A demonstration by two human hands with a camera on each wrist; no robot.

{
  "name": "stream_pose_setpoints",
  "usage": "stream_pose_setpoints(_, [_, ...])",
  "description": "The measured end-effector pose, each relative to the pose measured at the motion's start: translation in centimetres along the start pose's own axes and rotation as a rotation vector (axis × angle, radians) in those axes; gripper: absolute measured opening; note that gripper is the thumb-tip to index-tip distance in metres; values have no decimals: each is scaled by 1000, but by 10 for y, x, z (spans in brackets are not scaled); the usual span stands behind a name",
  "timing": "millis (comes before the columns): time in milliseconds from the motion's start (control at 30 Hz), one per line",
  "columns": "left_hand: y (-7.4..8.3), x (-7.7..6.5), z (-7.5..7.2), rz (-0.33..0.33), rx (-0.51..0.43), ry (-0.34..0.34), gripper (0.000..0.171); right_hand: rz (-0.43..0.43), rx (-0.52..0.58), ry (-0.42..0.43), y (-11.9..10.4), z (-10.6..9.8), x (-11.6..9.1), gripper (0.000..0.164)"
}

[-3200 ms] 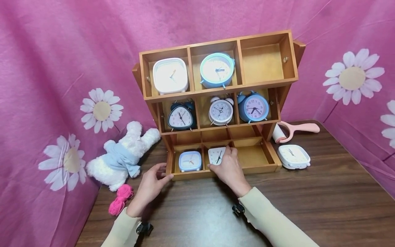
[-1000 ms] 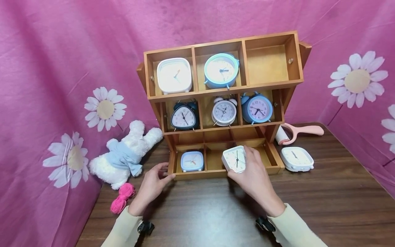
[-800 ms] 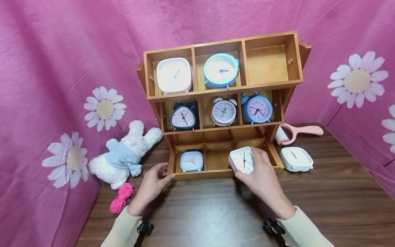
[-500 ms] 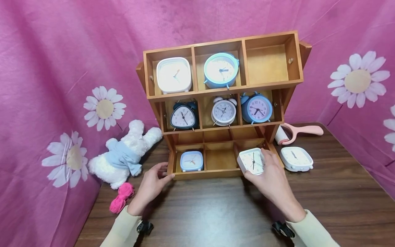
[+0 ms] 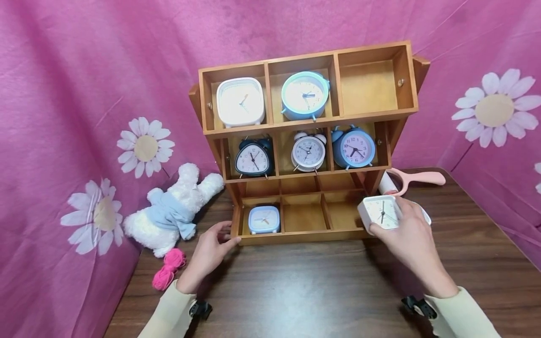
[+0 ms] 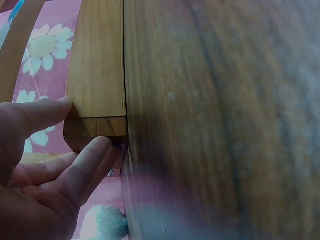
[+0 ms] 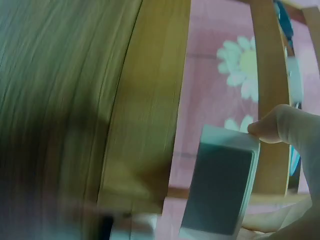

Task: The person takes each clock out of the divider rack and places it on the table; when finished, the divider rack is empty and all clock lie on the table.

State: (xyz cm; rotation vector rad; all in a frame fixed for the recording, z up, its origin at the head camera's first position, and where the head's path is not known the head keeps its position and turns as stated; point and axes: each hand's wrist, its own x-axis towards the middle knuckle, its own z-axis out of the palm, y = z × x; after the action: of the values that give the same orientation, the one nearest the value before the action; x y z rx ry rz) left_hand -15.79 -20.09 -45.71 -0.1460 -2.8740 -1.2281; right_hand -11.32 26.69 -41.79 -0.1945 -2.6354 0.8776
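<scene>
In the head view my right hand (image 5: 416, 234) holds a square white alarm clock (image 5: 378, 212) by its edges, raised in front of the right end of the three-tier wooden display shelf (image 5: 304, 238). The right wrist view shows my thumb on one edge of the clock (image 7: 220, 185), whose underside faces that camera. My left hand (image 5: 209, 253) grips the shelf's lower left front corner; in the left wrist view the thumb and fingers lie on either side of that wooden corner (image 6: 97, 95). A pale blue clock (image 5: 264, 219) sits in the bottom tier's left compartment.
Several other alarm clocks, such as a round blue one (image 5: 304, 95), stand in the upper tiers. Behind my right hand, another white clock (image 5: 428, 217) is mostly hidden. A pink lint roller (image 5: 422, 178) lies at right. A plush toy (image 5: 165, 211) and pink yarn (image 5: 169, 268) lie at left.
My right hand has lifted the square white clock out of the bottom middle compartment and carried it right, past the shelf's right end. The left hand stays at its corner.
</scene>
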Motion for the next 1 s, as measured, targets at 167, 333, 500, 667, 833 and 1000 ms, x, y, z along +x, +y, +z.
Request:
stream_pose_setpoints(167, [1, 0, -1, 1, 3, 1, 49, 34, -11, 6, 22, -11, 8, 98])
stream_pose_setpoints(333, [1, 0, -1, 0, 15, -1, 49, 48, -37, -3, 40, -18, 10, 100])
stream_pose_setpoints(500, [1, -1, -1, 2, 15, -1, 49, 64, -57, 7, 55, -30, 14, 100])
stream_pose_setpoints(667, [1, -1, -1, -1, 17, -1, 49, 96, -85, 19, 73, -45, 19, 99])
stream_pose_setpoints(833, [1, -2, -3, 1, 19, 3, 49, 111, -97, 39, 91, -56, 28, 100])
stream_pose_setpoints(1000, [1, -1, -2, -3, 25, -1, 50, 148, -117, 38, 111, -68, 39, 100])
